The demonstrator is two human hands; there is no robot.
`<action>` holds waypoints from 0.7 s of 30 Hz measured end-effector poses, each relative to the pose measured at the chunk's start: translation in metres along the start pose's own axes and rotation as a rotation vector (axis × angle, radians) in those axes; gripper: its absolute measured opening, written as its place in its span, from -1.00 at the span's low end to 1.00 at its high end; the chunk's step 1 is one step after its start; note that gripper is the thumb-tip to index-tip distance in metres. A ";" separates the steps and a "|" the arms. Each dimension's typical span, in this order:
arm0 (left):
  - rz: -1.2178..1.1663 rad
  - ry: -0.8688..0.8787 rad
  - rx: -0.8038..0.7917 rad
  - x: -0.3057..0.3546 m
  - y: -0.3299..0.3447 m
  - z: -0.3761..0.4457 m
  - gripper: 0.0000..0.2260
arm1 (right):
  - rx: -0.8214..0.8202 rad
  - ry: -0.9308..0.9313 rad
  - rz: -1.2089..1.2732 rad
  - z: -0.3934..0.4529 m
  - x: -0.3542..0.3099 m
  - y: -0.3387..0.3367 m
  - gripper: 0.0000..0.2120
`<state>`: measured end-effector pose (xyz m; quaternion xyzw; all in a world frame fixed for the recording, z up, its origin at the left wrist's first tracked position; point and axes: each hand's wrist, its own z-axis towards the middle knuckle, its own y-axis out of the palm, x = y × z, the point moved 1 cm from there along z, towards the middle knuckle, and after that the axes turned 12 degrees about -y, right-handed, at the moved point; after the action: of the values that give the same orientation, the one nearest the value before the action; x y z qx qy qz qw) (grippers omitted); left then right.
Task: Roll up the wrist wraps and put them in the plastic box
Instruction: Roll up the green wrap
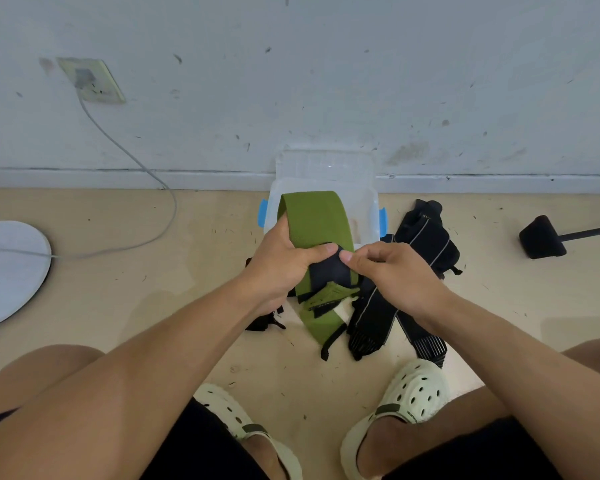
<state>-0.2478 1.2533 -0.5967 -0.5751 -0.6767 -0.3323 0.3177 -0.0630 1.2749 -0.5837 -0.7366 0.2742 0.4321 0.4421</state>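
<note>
While our left hand grips the green wrist wrap and our right hand pinches its black patch end at centre, we judge the band light, soft and floppy, best rolled from that stiffer end. Its free length arches toward twelve o'clock over the plastic box, which sits open against the wall. Black wraps lie on the floor at three o'clock, touching the box. Open floor lies at nine o'clock.
</note>
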 end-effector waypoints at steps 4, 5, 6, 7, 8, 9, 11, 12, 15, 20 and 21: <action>0.016 -0.001 -0.007 0.000 0.002 -0.001 -0.66 | -0.040 0.008 -0.021 0.000 0.001 0.000 -0.29; 0.012 -0.010 -0.001 0.000 0.001 -0.001 -0.70 | -0.050 0.008 -0.027 0.000 0.000 -0.001 -0.35; 0.010 -0.021 0.007 0.001 0.001 -0.001 -0.74 | -0.056 0.011 -0.029 0.000 0.001 -0.002 -0.41; 0.011 -0.032 0.015 0.001 0.000 -0.001 -0.76 | -0.060 0.021 -0.040 0.000 0.001 -0.002 -0.47; 0.016 -0.042 0.021 0.002 0.000 -0.002 -0.77 | -0.069 0.029 -0.046 0.000 0.002 -0.002 -0.51; 0.026 -0.049 0.024 0.002 0.000 -0.002 -0.78 | -0.072 0.037 -0.054 -0.001 0.001 -0.002 -0.53; 0.041 -0.053 0.016 0.003 0.002 -0.005 -0.76 | -0.078 0.034 -0.067 -0.001 0.002 -0.001 -0.56; 0.044 -0.051 0.009 0.004 0.002 -0.006 -0.76 | -0.085 0.031 -0.072 -0.001 0.004 -0.001 -0.56; 0.033 -0.043 -0.019 0.008 0.004 -0.010 -0.78 | -0.120 0.049 -0.077 -0.001 0.005 0.000 -0.55; 0.008 -0.063 -0.023 0.013 0.001 -0.013 -0.78 | -0.139 0.077 -0.041 0.005 0.009 -0.006 -0.72; 0.036 -0.064 -0.007 0.014 0.001 -0.013 -0.78 | -0.047 0.064 -0.023 0.007 0.008 -0.011 -0.58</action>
<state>-0.2480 1.2506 -0.5779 -0.5988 -0.6749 -0.3103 0.2996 -0.0535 1.2861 -0.5882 -0.7633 0.2696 0.4094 0.4208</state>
